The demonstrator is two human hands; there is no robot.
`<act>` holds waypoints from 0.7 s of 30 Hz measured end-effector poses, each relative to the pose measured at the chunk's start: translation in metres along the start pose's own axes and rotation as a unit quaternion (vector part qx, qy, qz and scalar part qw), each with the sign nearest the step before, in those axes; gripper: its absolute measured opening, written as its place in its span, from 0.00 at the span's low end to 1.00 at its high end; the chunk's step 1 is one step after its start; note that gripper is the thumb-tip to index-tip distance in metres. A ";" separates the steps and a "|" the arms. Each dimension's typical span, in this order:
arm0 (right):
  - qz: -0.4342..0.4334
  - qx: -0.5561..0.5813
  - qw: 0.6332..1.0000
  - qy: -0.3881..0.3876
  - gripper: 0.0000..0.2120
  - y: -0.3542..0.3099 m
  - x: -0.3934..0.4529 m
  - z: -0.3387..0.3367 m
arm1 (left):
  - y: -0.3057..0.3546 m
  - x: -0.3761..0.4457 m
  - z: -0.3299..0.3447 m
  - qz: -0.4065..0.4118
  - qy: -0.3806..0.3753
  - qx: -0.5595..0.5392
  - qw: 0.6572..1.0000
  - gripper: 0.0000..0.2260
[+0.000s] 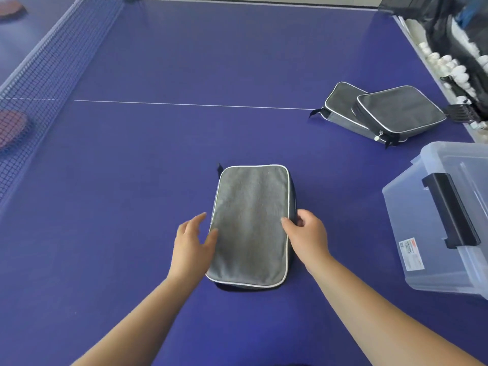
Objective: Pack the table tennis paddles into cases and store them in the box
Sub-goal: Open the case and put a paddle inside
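A grey paddle case [250, 223] with white piping lies flat on the blue table in front of me, long side pointing away. My left hand [194, 244] rests against its left edge with fingers relaxed, the thumb on the top fabric. My right hand [306, 233] holds the right edge, thumb on top and fingers curled around the side. Two more grey cases [396, 112] lie overlapping at the far right. A clear plastic box [443, 223] with a black latch stands at the right edge. Two red paddles [12, 128] show behind the net at the left.
The net [52, 64] runs along the left side. White balls [449, 64] and a dark bag [464, 35] sit beyond the table's right edge. A white centre line [184, 104] crosses the blue table [132, 194].
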State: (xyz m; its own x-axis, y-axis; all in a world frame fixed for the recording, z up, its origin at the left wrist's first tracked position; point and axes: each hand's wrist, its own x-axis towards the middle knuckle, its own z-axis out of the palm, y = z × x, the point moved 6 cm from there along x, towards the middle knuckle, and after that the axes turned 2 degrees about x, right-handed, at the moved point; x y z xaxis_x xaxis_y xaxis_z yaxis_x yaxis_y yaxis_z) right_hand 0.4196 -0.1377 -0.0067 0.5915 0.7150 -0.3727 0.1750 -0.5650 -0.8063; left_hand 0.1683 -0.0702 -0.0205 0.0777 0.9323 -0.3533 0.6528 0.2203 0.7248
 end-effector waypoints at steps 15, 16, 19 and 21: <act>0.007 -0.027 0.998 -0.060 0.14 0.023 0.032 0.010 | 0.010 0.025 0.021 0.007 -0.185 -0.064 0.981 0.37; 0.002 -0.029 0.997 -0.068 0.14 0.024 0.034 0.012 | 0.009 0.022 0.021 0.013 -0.206 -0.074 0.976 0.38; 0.001 -0.023 0.995 -0.092 0.14 0.020 0.037 0.018 | 0.003 0.013 0.024 -0.019 -0.254 -0.129 0.958 0.36; -0.003 -0.014 0.995 -0.103 0.13 0.018 0.038 0.023 | -0.001 0.007 0.025 -0.050 -0.248 -0.163 0.953 0.34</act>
State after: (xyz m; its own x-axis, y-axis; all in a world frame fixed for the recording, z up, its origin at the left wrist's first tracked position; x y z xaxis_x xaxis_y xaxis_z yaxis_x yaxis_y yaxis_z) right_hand 0.4272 -0.1113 -0.0463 0.4170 0.7863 -0.4559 0.2011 -0.5690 -0.7974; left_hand 0.1866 -0.0708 -0.0385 0.4276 0.6687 -0.6082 0.4124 0.4544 0.7896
